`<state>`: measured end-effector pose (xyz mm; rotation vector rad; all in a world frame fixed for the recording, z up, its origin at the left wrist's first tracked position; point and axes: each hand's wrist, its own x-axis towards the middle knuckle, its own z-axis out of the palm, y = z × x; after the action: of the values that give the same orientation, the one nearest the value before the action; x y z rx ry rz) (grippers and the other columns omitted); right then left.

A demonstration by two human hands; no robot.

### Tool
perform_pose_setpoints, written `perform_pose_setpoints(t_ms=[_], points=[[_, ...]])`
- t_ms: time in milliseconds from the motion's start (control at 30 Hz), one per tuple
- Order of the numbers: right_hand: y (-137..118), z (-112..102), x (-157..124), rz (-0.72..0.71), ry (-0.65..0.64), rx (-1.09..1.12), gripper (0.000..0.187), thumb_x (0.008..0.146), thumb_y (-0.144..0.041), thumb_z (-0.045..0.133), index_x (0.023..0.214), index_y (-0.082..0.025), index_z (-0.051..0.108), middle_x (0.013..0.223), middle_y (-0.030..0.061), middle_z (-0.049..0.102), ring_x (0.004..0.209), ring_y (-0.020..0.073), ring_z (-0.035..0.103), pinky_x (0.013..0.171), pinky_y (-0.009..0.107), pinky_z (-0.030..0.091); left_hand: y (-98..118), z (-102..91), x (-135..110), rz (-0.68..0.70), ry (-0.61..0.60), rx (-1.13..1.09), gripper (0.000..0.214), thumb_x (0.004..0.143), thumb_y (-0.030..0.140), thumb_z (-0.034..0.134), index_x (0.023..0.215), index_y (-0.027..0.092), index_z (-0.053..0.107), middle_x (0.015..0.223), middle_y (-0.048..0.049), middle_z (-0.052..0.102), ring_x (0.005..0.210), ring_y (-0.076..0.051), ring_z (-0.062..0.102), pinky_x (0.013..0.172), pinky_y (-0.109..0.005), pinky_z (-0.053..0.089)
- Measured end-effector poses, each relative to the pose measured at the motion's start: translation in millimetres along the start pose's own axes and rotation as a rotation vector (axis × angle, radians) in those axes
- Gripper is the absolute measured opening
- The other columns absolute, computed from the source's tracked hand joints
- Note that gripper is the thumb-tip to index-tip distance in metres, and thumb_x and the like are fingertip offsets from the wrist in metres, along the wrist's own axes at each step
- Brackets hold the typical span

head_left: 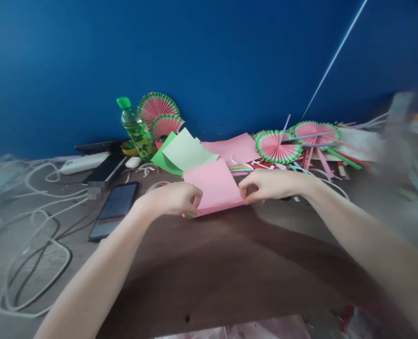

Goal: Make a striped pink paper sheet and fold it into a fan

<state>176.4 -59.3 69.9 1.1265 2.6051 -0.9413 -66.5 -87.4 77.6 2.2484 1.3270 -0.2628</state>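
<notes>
Head view: a pink paper sheet [216, 188] is pinched at its near corners by the left hand [175, 198] and right hand [269, 184], low over the wooden table [209, 263], with a smartphone [114, 210] left and paper fans [277, 147] behind.

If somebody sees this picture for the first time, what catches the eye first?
The square pink paper sheet at the table's centre, pinched at its lower corners by the left hand and right hand. Behind it, round pink-and-green pleated paper fans lie beside a green-capped plastic bottle before the blue wall.
</notes>
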Motion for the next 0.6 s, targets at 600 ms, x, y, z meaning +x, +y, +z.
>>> perform_pose_setpoints(t_ms=[600], points=[[24, 20, 27, -0.039, -0.297, 0.147, 0.021, 0.071, -0.033, 0.055, 0.071, -0.013, 0.059, 0.063, -0.0007, 0.055, 0.057, 0.0099, 0.05, 0.053, 0.021, 0.038, -16, 17.7, 26, 0.028, -0.297, -0.193, 0.018, 0.067, 0.032, 0.057, 0.062, 0.015, 0.056, 0.06, -0.0004, 0.058, 0.057, -0.011, 0.051, 0.05, -0.02, 0.035]])
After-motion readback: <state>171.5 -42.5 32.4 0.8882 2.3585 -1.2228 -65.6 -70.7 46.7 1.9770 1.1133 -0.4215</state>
